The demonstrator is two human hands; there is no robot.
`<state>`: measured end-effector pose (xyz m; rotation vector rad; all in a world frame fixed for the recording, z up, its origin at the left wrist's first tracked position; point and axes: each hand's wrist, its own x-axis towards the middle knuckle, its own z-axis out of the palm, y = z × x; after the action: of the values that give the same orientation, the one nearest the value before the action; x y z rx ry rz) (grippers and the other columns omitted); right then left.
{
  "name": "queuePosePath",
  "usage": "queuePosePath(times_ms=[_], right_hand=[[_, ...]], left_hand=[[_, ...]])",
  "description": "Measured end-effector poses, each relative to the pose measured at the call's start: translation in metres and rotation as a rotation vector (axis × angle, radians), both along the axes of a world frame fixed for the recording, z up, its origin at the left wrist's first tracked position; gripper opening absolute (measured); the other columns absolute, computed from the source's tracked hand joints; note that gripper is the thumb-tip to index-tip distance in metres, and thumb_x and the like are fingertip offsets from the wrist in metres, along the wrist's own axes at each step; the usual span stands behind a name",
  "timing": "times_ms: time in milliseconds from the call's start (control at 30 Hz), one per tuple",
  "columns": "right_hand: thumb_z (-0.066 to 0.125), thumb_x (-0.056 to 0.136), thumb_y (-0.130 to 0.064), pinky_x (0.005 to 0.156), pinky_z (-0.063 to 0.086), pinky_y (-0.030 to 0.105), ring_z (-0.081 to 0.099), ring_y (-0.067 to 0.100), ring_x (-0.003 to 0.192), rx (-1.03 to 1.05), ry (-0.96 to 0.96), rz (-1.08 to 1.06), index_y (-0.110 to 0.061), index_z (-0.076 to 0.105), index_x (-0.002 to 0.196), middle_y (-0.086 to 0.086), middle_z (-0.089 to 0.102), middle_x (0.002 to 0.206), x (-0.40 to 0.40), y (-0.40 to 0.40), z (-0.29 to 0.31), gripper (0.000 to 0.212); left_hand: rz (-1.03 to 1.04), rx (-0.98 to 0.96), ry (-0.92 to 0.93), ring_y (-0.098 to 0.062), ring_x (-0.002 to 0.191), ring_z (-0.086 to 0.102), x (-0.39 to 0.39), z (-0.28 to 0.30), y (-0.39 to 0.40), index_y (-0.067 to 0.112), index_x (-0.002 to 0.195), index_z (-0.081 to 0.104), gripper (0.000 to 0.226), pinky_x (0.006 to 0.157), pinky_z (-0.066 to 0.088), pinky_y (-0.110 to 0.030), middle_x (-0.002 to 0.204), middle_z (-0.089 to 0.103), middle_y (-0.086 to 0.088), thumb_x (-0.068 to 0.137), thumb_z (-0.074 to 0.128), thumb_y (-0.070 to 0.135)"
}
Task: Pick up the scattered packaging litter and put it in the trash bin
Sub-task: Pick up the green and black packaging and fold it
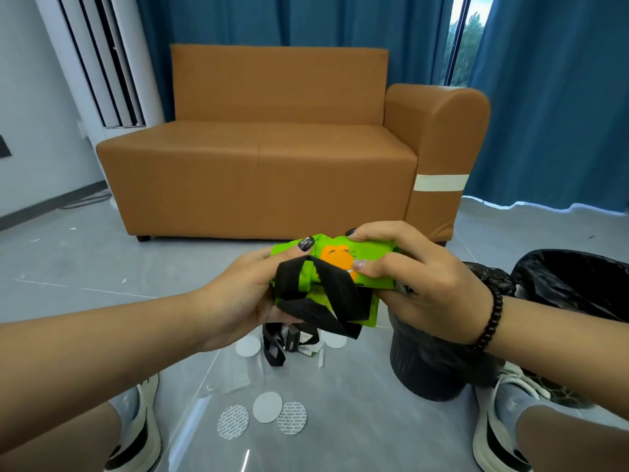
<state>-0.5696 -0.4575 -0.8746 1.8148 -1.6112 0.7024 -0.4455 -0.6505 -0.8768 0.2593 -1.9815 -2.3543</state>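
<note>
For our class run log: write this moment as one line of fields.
hands: left hand and right hand grip green bag with black straps | bin: black-lined trash bin, right | floor: round white discs

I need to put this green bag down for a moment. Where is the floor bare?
Bare grey floor lies between the brown sofa and the left hand. It is crowded nearer the feet: white round pads, a black strap and clear plastic film; the black-lined trash bin fills the right.
</note>
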Motion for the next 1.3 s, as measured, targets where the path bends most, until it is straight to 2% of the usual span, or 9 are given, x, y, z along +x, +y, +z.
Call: queuePosePath(times_ms=[100,267,367,500,767,967,1100,1200,1300], right_hand=[[0.070,0.081,-0.014,0.093,0.048,0.038,0.050,0.024,0.120,0.067,-0.222,0.016,-0.008,0.056,0.117,0.016,0.048,0.127,0.002,0.003,0.002,0.039],[0.062,0.074,-0.064,0.095,0.049,0.044,0.054,0.017,0.120,0.148,-1.152,0.027,-0.039,0.047,0.128,-0.004,0.052,0.131,0.005,-0.001,0.000,0.061],[0.064,0.073,-0.039,0.069,0.058,0.041,0.066,0.022,0.093,0.175,-1.576,0.095,-0.026,0.061,0.113,0.009,0.059,0.118,0.008,-0.004,-0.001,0.042],[0.068,0.068,-0.018,0.061,0.059,0.036,0.069,0.020,0.078,0.002,-1.447,0.101,-0.012,0.063,0.106,0.013,0.066,0.102,0.009,-0.005,-0.002,0.038],[0.075,0.072,-0.017,0.090,0.053,0.036,0.062,0.013,0.106,-0.045,-0.830,-0.050,-0.024,0.064,0.108,-0.006,0.066,0.112,-0.004,0.000,0.001,0.038],[0.072,0.078,-0.008,0.092,0.047,0.027,0.057,0.016,0.109,0.012,-0.348,-0.019,-0.009,0.066,0.110,0.008,0.060,0.112,-0.008,0.003,-0.007,0.033],[0.076,0.071,-0.025,0.097,0.044,0.026,0.052,0.008,0.118,0.031,-0.562,-0.109,-0.024,0.056,0.125,-0.002,0.054,0.124,-0.012,0.010,-0.014,0.057],[0.079,0.065,-0.045,0.090,0.052,0.034,0.058,0.010,0.112,0.001,-1.131,-0.126,-0.043,0.047,0.128,-0.009,0.054,0.126,-0.013,0.012,-0.013,0.071],[0.074,0.063,-0.023,0.070,0.059,0.041,0.069,0.022,0.088,-0.084,-1.726,0.043,-0.028,0.055,0.126,-0.003,0.068,0.104,-0.022,0.015,-0.015,0.065]], left_hand=[[0.037,0.010,0.086,-0.033,0.088,0.065,-0.001,0.000,-0.006,0.007,0.111,0.061,0.050,0.071,0.059,-0.035,0.106,0.069,-0.020,0.069,0.072,0.032],[0.034,-0.019,0.173,-0.022,0.067,0.069,-0.001,0.004,-0.006,0.011,0.105,0.055,0.043,0.053,0.055,-0.025,0.087,0.069,-0.011,0.069,0.077,0.002],[-0.001,-0.042,0.177,-0.023,0.070,0.069,-0.003,0.000,-0.005,0.015,0.104,0.058,0.050,0.056,0.057,-0.027,0.090,0.068,-0.011,0.062,0.082,0.003],[-0.039,-0.076,0.141,-0.021,0.069,0.066,-0.004,-0.005,-0.001,0.011,0.108,0.061,0.045,0.063,0.057,-0.025,0.094,0.070,-0.011,0.068,0.079,0.001],[-0.080,0.104,-0.007,-0.028,0.098,0.062,-0.017,0.006,0.005,0.006,0.118,0.063,0.047,0.080,0.057,-0.029,0.118,0.066,-0.018,0.080,0.056,0.035],[-0.101,0.053,-0.117,-0.033,0.102,0.068,-0.027,0.000,0.007,0.012,0.123,0.059,0.052,0.083,0.058,-0.037,0.116,0.069,-0.014,0.080,0.055,0.041],[-0.065,0.048,-0.054,-0.031,0.092,0.071,-0.034,-0.003,0.011,0.009,0.125,0.056,0.052,0.069,0.060,-0.031,0.116,0.068,-0.015,0.078,0.058,0.034],[-0.017,0.079,0.002,-0.032,0.095,0.070,-0.045,-0.008,0.017,0.009,0.126,0.050,0.055,0.076,0.060,-0.036,0.118,0.067,-0.015,0.076,0.063,0.027],[0.018,0.108,0.051,-0.033,0.099,0.069,-0.064,-0.016,0.028,0.008,0.126,0.047,0.055,0.081,0.058,-0.040,0.121,0.064,-0.018,0.076,0.064,0.024]])
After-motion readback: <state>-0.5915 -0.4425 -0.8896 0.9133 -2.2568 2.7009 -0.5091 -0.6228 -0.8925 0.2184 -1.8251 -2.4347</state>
